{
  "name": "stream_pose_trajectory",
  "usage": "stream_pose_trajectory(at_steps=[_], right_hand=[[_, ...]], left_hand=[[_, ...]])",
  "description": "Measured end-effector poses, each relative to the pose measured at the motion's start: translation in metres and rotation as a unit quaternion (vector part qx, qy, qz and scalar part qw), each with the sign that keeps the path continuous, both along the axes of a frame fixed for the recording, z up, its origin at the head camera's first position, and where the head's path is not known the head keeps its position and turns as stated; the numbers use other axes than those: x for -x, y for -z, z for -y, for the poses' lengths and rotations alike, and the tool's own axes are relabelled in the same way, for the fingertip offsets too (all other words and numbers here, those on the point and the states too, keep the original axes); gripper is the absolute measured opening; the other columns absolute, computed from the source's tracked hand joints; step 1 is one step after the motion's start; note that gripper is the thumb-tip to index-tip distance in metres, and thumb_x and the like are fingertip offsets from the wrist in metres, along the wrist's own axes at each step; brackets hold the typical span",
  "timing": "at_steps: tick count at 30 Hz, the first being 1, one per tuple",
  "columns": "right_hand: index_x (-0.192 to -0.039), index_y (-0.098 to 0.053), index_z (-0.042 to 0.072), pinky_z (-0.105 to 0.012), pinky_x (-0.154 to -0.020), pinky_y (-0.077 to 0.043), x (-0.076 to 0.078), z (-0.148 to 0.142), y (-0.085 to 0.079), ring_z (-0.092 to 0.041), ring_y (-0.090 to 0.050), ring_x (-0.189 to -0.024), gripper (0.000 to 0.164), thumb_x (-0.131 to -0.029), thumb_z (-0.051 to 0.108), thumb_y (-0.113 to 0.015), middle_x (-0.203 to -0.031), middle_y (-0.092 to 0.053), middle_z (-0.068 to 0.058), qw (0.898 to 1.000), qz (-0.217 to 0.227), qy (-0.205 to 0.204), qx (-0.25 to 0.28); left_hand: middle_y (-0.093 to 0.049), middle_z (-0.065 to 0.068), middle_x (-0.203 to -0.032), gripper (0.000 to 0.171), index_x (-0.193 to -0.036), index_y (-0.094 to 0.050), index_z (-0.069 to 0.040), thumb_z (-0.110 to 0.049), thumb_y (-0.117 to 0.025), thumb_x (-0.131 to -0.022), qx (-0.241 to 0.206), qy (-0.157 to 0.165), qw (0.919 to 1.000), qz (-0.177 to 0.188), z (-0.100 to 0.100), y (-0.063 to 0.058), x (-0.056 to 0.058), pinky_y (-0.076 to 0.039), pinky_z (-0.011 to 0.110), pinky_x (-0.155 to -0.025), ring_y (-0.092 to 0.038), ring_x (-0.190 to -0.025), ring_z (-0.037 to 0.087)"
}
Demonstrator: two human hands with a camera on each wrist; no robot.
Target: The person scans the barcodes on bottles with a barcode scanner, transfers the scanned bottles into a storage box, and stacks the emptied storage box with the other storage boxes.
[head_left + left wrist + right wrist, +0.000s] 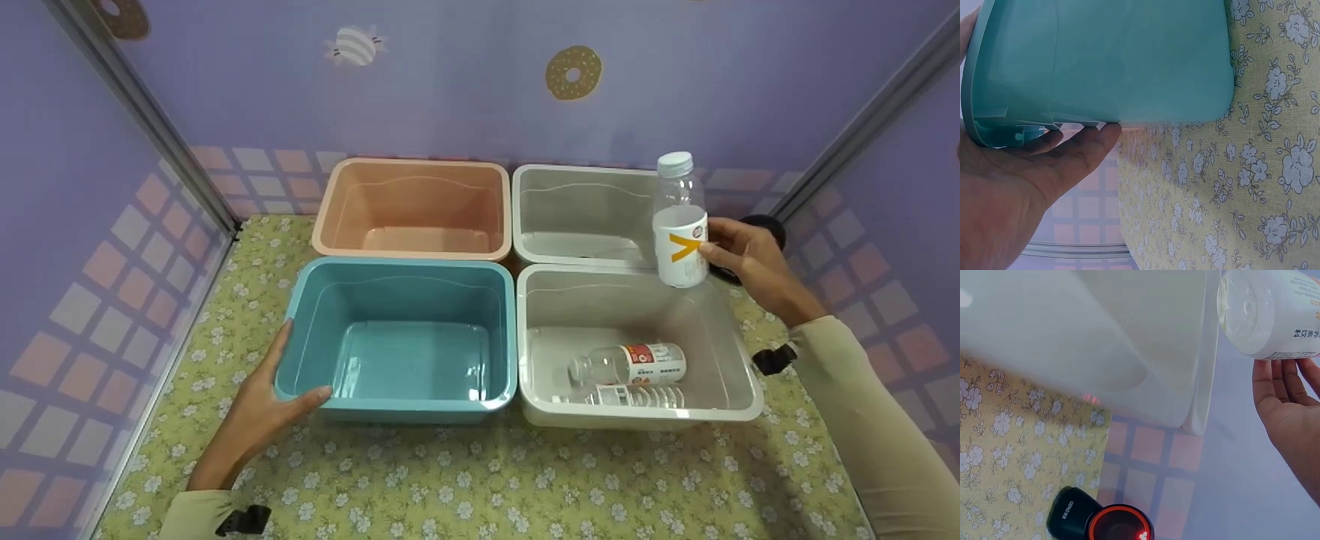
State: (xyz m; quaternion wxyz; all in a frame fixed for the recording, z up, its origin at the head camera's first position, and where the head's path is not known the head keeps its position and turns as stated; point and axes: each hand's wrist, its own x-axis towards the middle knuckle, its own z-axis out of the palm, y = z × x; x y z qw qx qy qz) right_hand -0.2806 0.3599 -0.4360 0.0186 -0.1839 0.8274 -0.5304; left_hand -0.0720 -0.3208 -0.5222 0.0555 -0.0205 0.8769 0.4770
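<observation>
My right hand [750,259] grips a clear plastic bottle [680,247] with a white cap and a white label bearing an orange mark. It is upright, overlapping the two right-hand bins in the head view; the right wrist view shows the bottle's base and my fingers [1280,379] against its side. My left hand [259,405] holds the near left corner of the blue bin [402,406], thumb at the front rim and fingers along the outer left wall. Two more labelled bottles, one on its side [637,365] and another [637,396] partly behind the rim, lie in the near grey-white bin [637,413].
An orange bin [412,253] stands behind the blue one, and another grey-white bin [585,262] behind the near right one. A black device with an orange ring [1120,523] sits right of the bins. Purple walls [465,90] enclose the flowered tablecloth [420,487].
</observation>
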Motion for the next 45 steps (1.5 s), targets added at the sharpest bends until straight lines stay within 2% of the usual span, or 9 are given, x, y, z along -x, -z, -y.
stream_pose_trajectory(at_steps=[8,16,23,28,36,45], right_hand=[[-0.154,-0.054,-0.013,-0.018,-0.097,-0.057,0.006,0.011,-0.001,-0.011,-0.07,-0.117,0.048,-0.112,0.009,-0.065,-0.129,-0.074,0.004,1.0,0.014,-0.007,0.012],[-0.154,-0.056,-0.01,-0.02,-0.099,-0.058,0.01,0.019,-0.002,-0.014,-0.07,-0.12,0.047,-0.112,0.009,-0.065,-0.133,-0.074,0.0,0.999,0.031,-0.017,0.026],[-0.153,-0.057,-0.008,-0.021,-0.097,-0.059,0.015,0.027,-0.004,-0.015,-0.07,-0.117,0.047,-0.112,0.012,-0.065,-0.131,-0.074,-0.002,0.999,0.028,-0.026,0.011],[-0.154,-0.056,-0.008,-0.023,-0.096,-0.061,0.017,0.033,-0.005,-0.017,-0.072,-0.116,0.047,-0.112,0.011,-0.065,-0.131,-0.073,-0.004,0.998,0.044,-0.039,0.026],[-0.154,-0.054,-0.011,-0.019,-0.096,-0.059,0.019,0.041,-0.01,-0.014,-0.07,-0.115,0.049,-0.113,0.013,-0.065,-0.129,-0.072,0.0,0.998,0.041,-0.043,-0.002],[-0.156,-0.051,-0.012,-0.019,-0.099,-0.058,0.024,0.05,-0.013,-0.013,-0.069,-0.119,0.05,-0.112,0.009,-0.064,-0.132,-0.07,0.0,0.997,0.046,-0.054,-0.01]], left_hand=[[-0.001,0.021,-0.184,0.118,-0.176,0.004,-0.045,-0.037,-0.084,-0.098,-0.006,0.0,0.9999,-0.01,0.001,0.001,-0.001,-0.018,0.093,-0.116,-0.01,-0.161,0.064],[-0.003,0.023,-0.183,0.118,-0.177,0.005,-0.042,-0.04,-0.083,-0.098,0.001,0.003,0.9999,-0.01,0.001,0.0,0.0,-0.017,0.092,-0.116,-0.011,-0.161,0.066],[-0.003,0.023,-0.183,0.119,-0.177,0.005,-0.041,-0.039,-0.084,-0.098,0.001,0.003,1.0,-0.008,0.0,0.0,0.001,-0.016,0.092,-0.116,-0.011,-0.161,0.065],[-0.004,0.023,-0.183,0.119,-0.178,0.004,-0.041,-0.039,-0.084,-0.098,0.003,0.004,0.9999,-0.015,-0.001,0.001,0.0,-0.017,0.092,-0.116,-0.012,-0.16,0.066],[-0.003,0.023,-0.183,0.119,-0.177,0.004,-0.045,-0.039,-0.085,-0.097,0.001,-0.002,0.9999,-0.012,-0.001,0.001,-0.001,-0.018,0.093,-0.115,-0.012,-0.16,0.066],[-0.002,0.023,-0.183,0.119,-0.177,0.004,-0.041,-0.04,-0.084,-0.098,0.003,-0.002,0.9999,-0.011,-0.001,0.002,-0.002,-0.016,0.092,-0.116,-0.011,-0.16,0.066]])
